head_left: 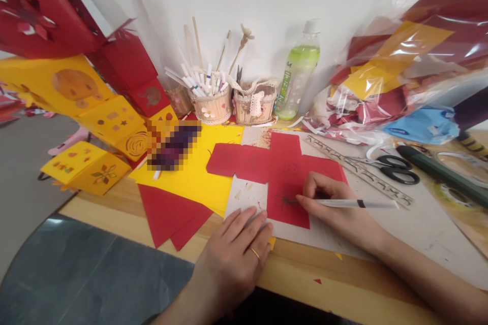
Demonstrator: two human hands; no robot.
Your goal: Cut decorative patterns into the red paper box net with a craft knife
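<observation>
A red cross-shaped paper cutout [253, 160] lies on a pale cutting board [247, 198], with dark drawn lines on some of its panels. My right hand [324, 195] rests on its lower right panel, fingers closed round a slim white pen [343, 203] with a black band. The pen's tip end is at a dark drawn figure on that panel; the very tip is hard to make out. My left hand [244, 244], with a ring on one finger, lies flat with fingers spread at the board's front edge, just left of the red panel.
Yellow paper [198, 177] and red sheets [168, 216] lie left. Stacked red and yellow paper boxes [110, 117] stand beyond. Behind are a marker cup [211, 106], another cup [255, 106] and a green-labelled bottle [299, 71]. Scissors [396, 168], a metal ruler [358, 170] and a plastic bag [381, 86] are right.
</observation>
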